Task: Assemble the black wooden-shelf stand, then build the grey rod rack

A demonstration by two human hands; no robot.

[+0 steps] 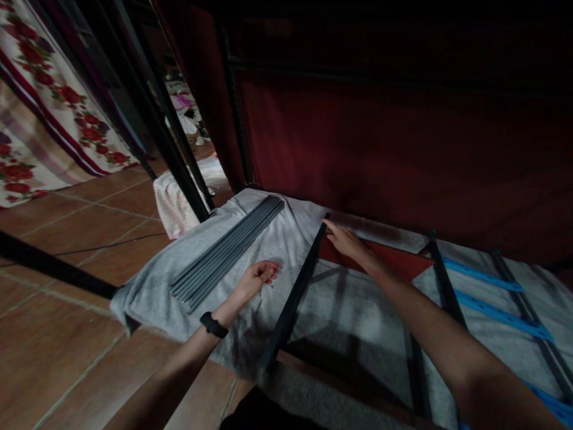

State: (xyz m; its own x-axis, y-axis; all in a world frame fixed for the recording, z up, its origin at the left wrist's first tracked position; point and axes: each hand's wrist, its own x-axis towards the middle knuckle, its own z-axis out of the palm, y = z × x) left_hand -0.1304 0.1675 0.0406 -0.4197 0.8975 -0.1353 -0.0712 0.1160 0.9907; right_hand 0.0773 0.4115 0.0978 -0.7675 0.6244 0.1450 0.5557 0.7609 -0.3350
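Observation:
My left hand (258, 277), with a black band on the wrist, rests with curled fingers on a grey cloth (147, 286) spread on the floor, just right of a bundle of several grey rods (226, 254). It holds nothing that I can see. My right hand (344, 240) reaches forward, its fingers on the far end of a black bar (293, 298) of a metal frame lying over the cloth. A dark red panel (394, 260) lies under that hand.
Black frame bars (443, 286) and blue strips (483, 278) lie to the right. A dark red fabric wall (380, 137) stands behind. Slanted black poles (174, 155), a white cloth bundle (176, 206), floral fabric (45, 107) and brown floor tiles (67, 358) are on the left.

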